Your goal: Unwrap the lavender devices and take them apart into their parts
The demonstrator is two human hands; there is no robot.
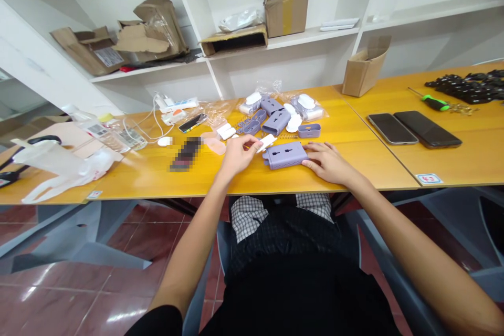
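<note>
My left hand (236, 156) pinches a small white plastic piece (266, 142) between its fingertips, just above the yellow wooden table (129, 178). My right hand (326, 163) has its thumb and fingertips against the right end of a lilac plastic socket housing (285, 155), which lies flat on the table between my hands. Beyond it are another lilac housing (276, 122), a small lilac cup-shaped part (309, 130), thin metal springs (289, 137) and white plastic parts (226, 131). Translucent pink pieces (214, 143) lie left of my left hand.
Clear plastic bags (305, 107) hold white parts at the table's back. Two phones (427, 129) and a green-handled screwdriver (435, 103) lie to the right, near a black pile (468, 88). A cardboard box (365, 71) stands behind them, with white shelves above.
</note>
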